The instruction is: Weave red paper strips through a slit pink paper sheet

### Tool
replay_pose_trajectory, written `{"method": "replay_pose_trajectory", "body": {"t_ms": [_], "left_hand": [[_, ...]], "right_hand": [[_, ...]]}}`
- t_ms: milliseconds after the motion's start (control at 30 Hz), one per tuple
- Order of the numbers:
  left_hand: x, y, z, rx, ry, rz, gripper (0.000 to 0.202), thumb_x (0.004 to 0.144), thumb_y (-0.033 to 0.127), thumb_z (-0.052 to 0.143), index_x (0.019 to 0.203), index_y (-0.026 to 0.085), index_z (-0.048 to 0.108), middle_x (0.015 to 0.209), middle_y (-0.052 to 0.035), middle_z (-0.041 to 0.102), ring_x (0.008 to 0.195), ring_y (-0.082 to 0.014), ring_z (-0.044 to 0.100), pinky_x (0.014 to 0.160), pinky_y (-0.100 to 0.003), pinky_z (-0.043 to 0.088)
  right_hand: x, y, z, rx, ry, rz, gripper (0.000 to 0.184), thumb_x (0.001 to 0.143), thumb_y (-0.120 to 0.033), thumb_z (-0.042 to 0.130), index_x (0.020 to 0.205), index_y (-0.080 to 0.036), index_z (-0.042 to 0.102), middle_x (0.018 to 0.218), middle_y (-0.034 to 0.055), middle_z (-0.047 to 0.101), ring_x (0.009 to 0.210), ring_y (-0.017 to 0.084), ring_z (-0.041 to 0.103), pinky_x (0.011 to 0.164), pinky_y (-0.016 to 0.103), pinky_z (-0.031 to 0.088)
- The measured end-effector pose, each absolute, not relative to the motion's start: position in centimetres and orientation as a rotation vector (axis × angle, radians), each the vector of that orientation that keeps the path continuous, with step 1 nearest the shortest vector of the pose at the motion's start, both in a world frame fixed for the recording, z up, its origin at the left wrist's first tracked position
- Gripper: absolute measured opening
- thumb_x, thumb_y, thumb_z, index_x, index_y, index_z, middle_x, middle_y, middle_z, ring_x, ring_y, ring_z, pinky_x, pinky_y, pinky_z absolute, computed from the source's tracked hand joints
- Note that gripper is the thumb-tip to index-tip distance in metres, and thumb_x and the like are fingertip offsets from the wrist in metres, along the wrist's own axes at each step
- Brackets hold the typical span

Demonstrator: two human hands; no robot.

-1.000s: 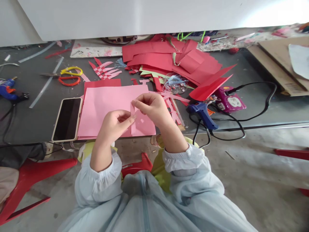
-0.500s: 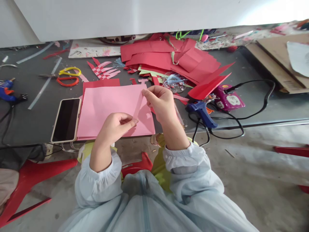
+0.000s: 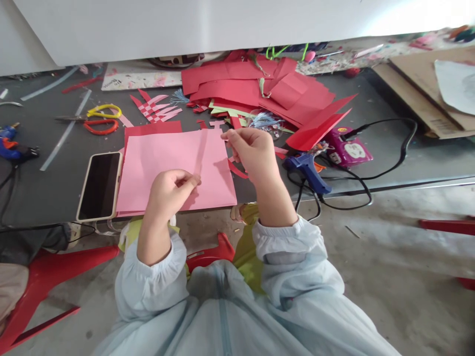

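My left hand (image 3: 172, 193) is closed in a pinch on the lower end of a narrow pinkish strip (image 3: 201, 153). The strip slants upward over a stack of pink paper sheets (image 3: 159, 158), and its exact material is hard to tell. To the right, above the edge of the sheets, my right hand (image 3: 254, 151) has thumb and fingertips pressed together. Whatever may be between those fingertips is too small to make out. A red sheet (image 3: 154, 127) shows from under the back of the pink stack.
Left of the sheets lie a phone (image 3: 99, 185) and scissors (image 3: 98, 119). Behind are a woven paper piece (image 3: 154, 109) and piled red paper (image 3: 230, 91). A blue glue gun (image 3: 308, 170), purple box (image 3: 347, 148) and black cable (image 3: 404, 148) occupy the right; cardboard (image 3: 408, 104) lies beyond.
My right hand has come away from the strip's upper end and moved slightly right. My left hand, still pinching the strip, has shifted a little left.
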State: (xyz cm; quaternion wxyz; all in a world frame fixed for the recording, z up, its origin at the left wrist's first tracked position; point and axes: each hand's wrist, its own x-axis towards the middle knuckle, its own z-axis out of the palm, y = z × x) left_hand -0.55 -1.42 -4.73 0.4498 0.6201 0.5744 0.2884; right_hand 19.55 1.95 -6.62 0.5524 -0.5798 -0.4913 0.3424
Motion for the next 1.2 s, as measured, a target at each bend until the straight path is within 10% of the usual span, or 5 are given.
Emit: {"method": "replay_pose_trajectory", "body": {"t_ms": [667,1200], "left_hand": [[-0.5,-1.4,-5.0,1.632,1.742,0.945,0.041,0.094,0.047,0.054,0.063,0.022,0.066,0.048,0.0025,0.060,0.044,-0.0099,0.057,0.044,-0.021,0.040],[-0.7,-1.4,-5.0,1.661,1.675,0.948,0.037,0.095,0.042,0.054,0.068,0.022,0.070,0.054,0.0019,0.065,0.046,-0.0094,0.057,0.047,-0.020,0.043]], "right_hand": [[23.0,1.8,-7.4,-2.192,-1.640,-0.080,0.025,0.088,-0.022,0.057,0.100,-0.013,0.078,0.103,0.0184,0.072,0.100,0.031,0.063,0.093,0.047,0.049],[23.5,2.9,-7.1,-2.006,-1.590,0.082,0.004,0.084,-0.015,0.061,0.083,-0.017,0.065,0.097,0.0132,0.063,0.110,0.032,0.058,0.108,0.061,0.038]]}}
